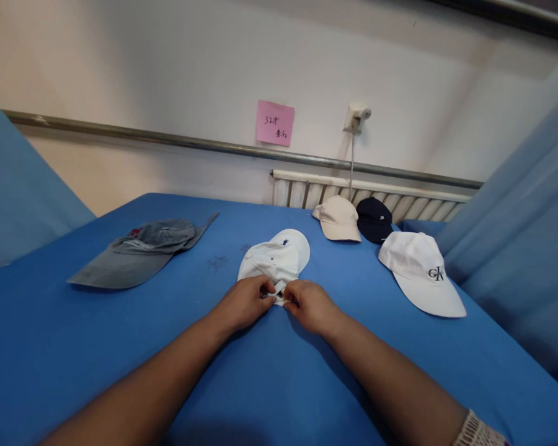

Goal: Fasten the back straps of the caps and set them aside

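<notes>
A white baseball cap (279, 259) with a small dark emblem lies in the middle of the blue-covered table (242, 384), its brim pointing away from me. The cap's back strap (279, 288) faces me. My left hand (248, 302) pinches the strap's left side between thumb and fingers. From the other side, my right hand (310, 305) grips the strap's right part with bent fingers. Both hands rest low, close to the cloth, with a small gap between them. The fingertips partly hide the strap's fastening.
On the left lies a grey cap (142, 251). A beige cap (339, 218), a navy cap (374, 218) and a white cap with black letters (418, 269) sit at the right. Blue curtains (525, 223) flank the table; a radiator (302, 189) stands behind.
</notes>
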A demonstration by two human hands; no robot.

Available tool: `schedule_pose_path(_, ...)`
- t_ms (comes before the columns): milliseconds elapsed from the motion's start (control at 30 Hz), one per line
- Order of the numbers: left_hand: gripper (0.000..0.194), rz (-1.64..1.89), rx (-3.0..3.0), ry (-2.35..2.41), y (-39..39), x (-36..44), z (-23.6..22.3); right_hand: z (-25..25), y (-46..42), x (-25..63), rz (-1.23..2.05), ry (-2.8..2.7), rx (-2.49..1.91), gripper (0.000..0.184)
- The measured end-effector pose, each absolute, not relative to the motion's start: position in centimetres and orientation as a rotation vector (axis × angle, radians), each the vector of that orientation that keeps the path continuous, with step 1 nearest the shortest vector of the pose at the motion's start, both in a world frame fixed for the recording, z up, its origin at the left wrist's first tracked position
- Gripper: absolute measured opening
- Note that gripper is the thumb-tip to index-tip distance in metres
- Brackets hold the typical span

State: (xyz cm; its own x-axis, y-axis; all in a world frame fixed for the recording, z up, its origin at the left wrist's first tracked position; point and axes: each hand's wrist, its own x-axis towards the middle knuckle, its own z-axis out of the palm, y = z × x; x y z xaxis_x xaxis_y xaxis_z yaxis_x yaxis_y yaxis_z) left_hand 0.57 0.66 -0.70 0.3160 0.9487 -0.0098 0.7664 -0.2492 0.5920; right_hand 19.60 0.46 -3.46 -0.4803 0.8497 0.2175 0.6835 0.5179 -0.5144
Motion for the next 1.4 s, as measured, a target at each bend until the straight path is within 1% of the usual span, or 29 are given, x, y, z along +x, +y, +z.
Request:
schedule_pose_path(100, 0.016, 0.531, 2.066, 1.478, 0.8, 0.4, -1.0, -3.7, 0.4, 19.8, 0.543, -2.320, -1.214, 0.009)
schedule_pose_path(233, 0.014, 0.653, 2.014, 1.312, 1.0, 0.3, -1.6, -4.1, 0.4, 19.9, 0.542, -2.301, -1.164, 0.015)
schedule_pose_path(333, 0.019, 0.695, 1.903, 1.228, 1.3, 0.5, -1.9, -4.1, 0.4, 19.9, 0.522, -2.308, -1.163, 0.017)
schedule_pose_path(500, 0.028, 0.656, 1.791, 1.214, 1.4, 0.5, -1.4, -3.9, -0.1, 19.7, 0.470, -2.342, -1.222, 0.022)
schedule_pose_path(800, 0.023, 0.602, 1.751, 1.188, 1.3, 0.2, -0.5, -3.3, -0.6, 19.8, 0.443, -2.349, -1.320, 0.016)
schedule_pose_path(967, 0.022, 0.593, 1.769, 1.166, 1.4, 0.1, -0.4, -3.3, -0.6, 19.8, 0.351, -2.349, -1.345, 0.014)
schedule_pose_path(1133, 0.029, 0.537, 1.843, 1.181, 1.3, 0.1, 0.3, -2.9, -0.7, 19.9, 0.296, -2.357, -1.384, 0.013)
schedule_pose_path(1267, 0.030, 0.557, 1.893, 1.107, 1.0, 0.6, 0.9, -2.5, -0.8, 20.0, 0.324, -2.364, -1.362, 0.014)
schedule_pose_path(1400, 0.034, 0.618, 1.742, 1.130, 0.8, 0.8, 0.7, -2.4, -0.8, 20.0, 0.346, -2.365, -1.333, 0.015)
